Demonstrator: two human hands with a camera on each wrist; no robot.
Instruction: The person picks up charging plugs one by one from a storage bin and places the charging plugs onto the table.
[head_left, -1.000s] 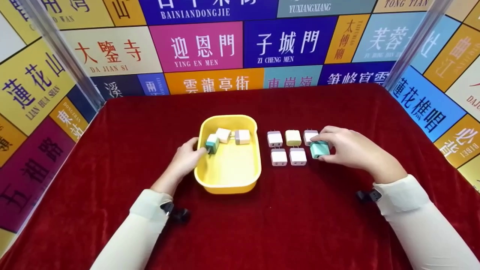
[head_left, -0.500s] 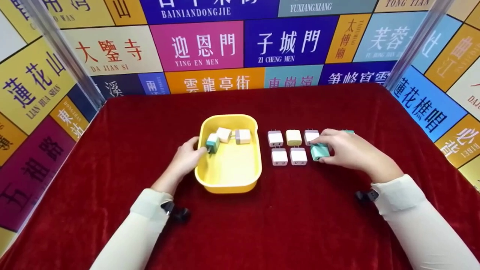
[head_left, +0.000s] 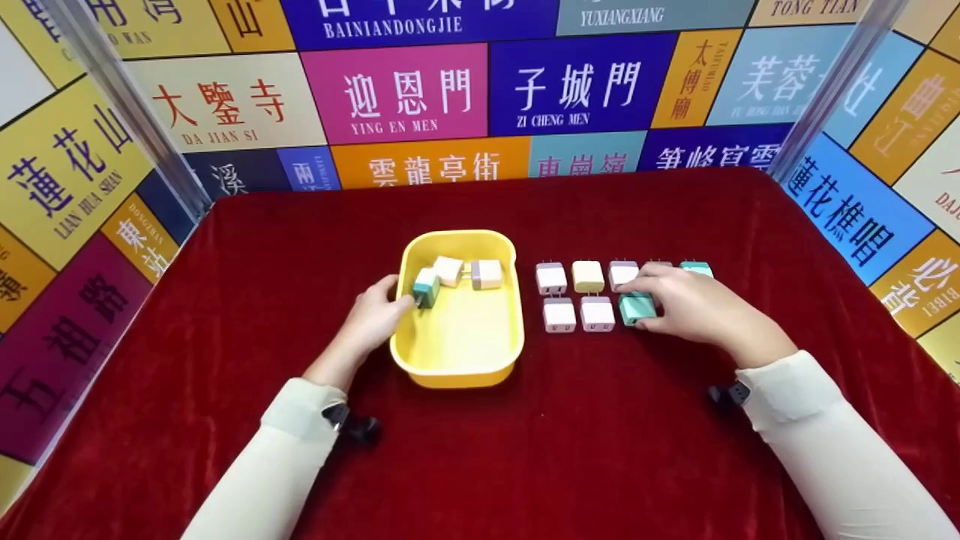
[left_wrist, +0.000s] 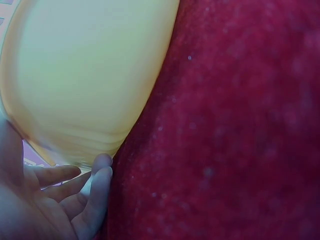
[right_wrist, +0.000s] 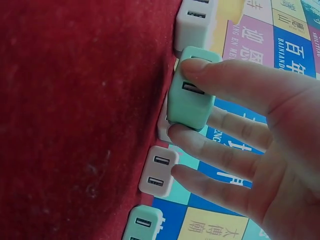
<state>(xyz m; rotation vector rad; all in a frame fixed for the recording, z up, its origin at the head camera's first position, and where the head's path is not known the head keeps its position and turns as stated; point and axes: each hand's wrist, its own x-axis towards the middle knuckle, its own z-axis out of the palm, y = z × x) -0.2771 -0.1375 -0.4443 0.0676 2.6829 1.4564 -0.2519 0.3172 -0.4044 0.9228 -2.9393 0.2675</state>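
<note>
My right hand (head_left: 682, 304) pinches a green USB charger (head_left: 636, 309) between thumb and fingers, at the right end of the near row. Its two ports face me in the right wrist view, where a white charger (right_wrist: 192, 30) stands just beyond it. Two white-and-lilac chargers (head_left: 597, 313) sit to its left. In the far row are a yellow charger (head_left: 587, 276), several white-and-lilac ones (head_left: 550, 277) and a green charger (head_left: 697, 268), partly behind my hand. My left hand (head_left: 373, 315) grips the left wall of a yellow tub (head_left: 456, 379), thumb at the rim and fingers outside.
Inside the tub lie a green-and-white charger (head_left: 425, 287), a white charger (head_left: 448, 271) and a white-and-lilac charger (head_left: 486, 274). A dark red cloth (head_left: 480, 465) covers the table. Printed panels (head_left: 412, 94) stand behind it, with clear posts at both back corners.
The right hand has shifted slightly left and toward me with the green charger. Another green charger and a lilac-edged one have come into sight behind it. The left hand and tub stay put.
</note>
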